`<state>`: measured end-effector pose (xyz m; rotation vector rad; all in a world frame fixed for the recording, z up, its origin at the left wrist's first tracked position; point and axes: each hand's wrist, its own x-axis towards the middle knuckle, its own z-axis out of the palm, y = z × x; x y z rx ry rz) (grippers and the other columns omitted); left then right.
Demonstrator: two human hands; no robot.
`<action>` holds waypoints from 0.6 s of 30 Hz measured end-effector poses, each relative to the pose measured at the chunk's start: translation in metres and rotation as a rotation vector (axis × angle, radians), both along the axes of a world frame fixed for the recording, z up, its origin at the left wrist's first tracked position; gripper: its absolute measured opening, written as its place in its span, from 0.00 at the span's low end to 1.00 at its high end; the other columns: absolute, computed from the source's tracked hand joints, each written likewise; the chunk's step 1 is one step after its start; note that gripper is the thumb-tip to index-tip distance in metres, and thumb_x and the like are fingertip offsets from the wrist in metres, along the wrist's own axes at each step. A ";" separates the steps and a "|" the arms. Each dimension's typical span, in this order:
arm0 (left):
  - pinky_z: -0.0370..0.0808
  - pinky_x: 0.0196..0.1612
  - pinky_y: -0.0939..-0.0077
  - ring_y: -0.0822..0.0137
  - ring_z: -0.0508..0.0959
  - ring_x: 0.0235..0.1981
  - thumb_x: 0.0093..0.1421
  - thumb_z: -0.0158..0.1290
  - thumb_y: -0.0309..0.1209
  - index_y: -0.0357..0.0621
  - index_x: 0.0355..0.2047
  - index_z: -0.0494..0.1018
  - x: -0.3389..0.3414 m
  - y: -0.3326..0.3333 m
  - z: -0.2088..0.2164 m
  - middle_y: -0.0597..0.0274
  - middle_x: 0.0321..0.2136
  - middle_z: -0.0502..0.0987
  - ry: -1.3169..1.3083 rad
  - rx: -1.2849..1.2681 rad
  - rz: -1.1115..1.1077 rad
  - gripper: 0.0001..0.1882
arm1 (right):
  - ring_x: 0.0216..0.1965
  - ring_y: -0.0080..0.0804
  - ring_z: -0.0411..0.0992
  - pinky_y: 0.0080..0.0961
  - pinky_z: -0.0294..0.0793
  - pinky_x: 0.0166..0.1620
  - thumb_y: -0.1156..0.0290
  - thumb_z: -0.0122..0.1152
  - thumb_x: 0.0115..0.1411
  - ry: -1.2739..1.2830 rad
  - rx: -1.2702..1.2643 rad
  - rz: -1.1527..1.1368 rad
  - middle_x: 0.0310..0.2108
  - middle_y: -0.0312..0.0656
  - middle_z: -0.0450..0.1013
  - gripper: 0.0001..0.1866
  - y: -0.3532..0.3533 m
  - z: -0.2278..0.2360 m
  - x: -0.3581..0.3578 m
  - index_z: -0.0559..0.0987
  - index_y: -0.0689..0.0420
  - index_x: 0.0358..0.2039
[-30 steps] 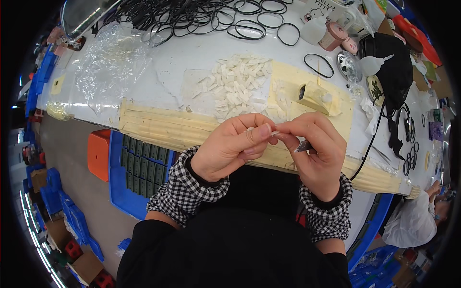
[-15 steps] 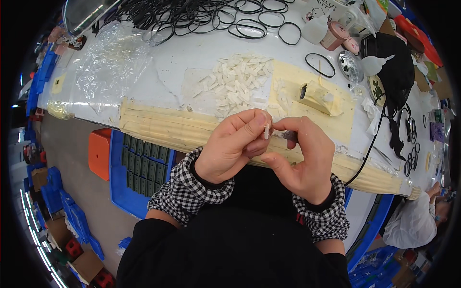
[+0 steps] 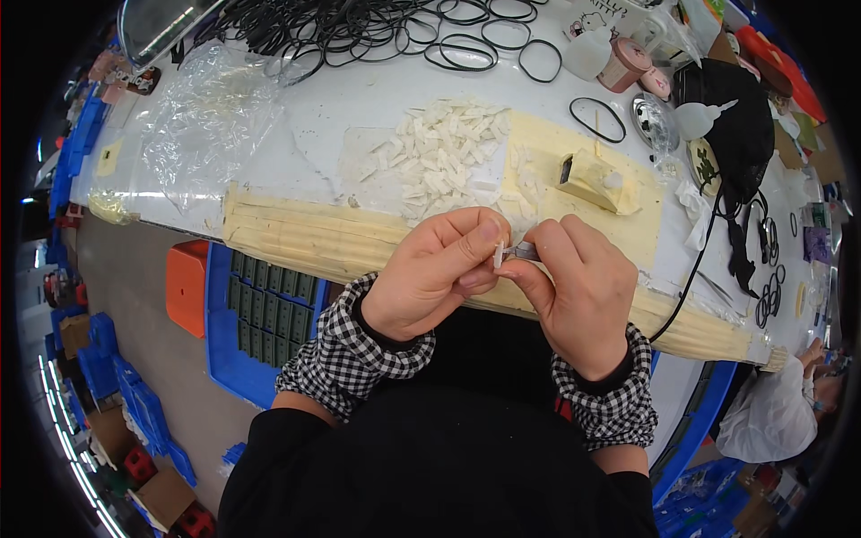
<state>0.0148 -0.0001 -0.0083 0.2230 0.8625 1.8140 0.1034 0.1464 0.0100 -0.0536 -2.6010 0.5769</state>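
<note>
Between thumb and forefinger, my left hand (image 3: 437,269) pinches a small white strip (image 3: 499,255) held upright. My right hand (image 3: 583,291) is closed on a small grey metal blade (image 3: 522,252), whose tip meets or almost meets the strip; the rest of it is hidden by my fingers. Beyond my hands, a loose pile of similar white pieces (image 3: 444,148) lies on the white table. To its right, a block wrapped in cream tape (image 3: 599,182) sits on a yellowish sheet (image 3: 641,235).
Black rubber rings (image 3: 462,54) heap up at the back. Clear plastic film (image 3: 211,121) spreads at the left. Pink jars (image 3: 625,65), a black bag (image 3: 731,125) and a cable crowd the right. Cream tape (image 3: 296,238) covers the front edge. Below stand blue crates (image 3: 256,381) and an orange stool (image 3: 186,287).
My right hand has closed its thumb in toward the fingers, and the blade has come leftward up to the white strip. The left hand has barely moved.
</note>
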 end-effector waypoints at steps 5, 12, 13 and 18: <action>0.56 0.25 0.90 0.85 0.56 0.20 0.68 0.43 0.39 0.41 0.32 0.65 -0.001 -0.001 -0.002 0.74 0.24 0.63 0.013 0.017 -0.010 0.14 | 0.18 0.32 0.64 0.27 0.62 0.21 0.52 0.62 0.51 -0.023 0.009 0.001 0.17 0.36 0.59 0.18 -0.001 0.001 0.002 0.69 0.52 0.22; 0.56 0.25 0.90 0.85 0.56 0.20 0.68 0.43 0.38 0.41 0.32 0.66 -0.002 -0.002 0.000 0.72 0.26 0.65 0.040 0.008 0.016 0.13 | 0.18 0.31 0.64 0.28 0.62 0.21 0.52 0.62 0.51 -0.006 0.016 -0.003 0.18 0.35 0.59 0.18 -0.001 0.000 0.001 0.69 0.52 0.22; 0.56 0.25 0.90 0.85 0.56 0.21 0.68 0.44 0.38 0.41 0.32 0.66 -0.001 -0.002 0.000 0.72 0.26 0.65 0.047 0.003 0.024 0.13 | 0.18 0.31 0.64 0.28 0.61 0.21 0.52 0.62 0.51 0.009 0.019 -0.006 0.18 0.35 0.59 0.18 -0.001 -0.001 0.000 0.69 0.52 0.22; 0.56 0.26 0.90 0.84 0.57 0.21 0.67 0.45 0.36 0.40 0.33 0.67 -0.001 -0.003 0.002 0.72 0.27 0.65 0.085 -0.032 0.056 0.12 | 0.18 0.31 0.64 0.27 0.61 0.21 0.51 0.62 0.51 0.012 0.061 -0.015 0.18 0.35 0.58 0.18 -0.001 0.000 0.000 0.69 0.52 0.22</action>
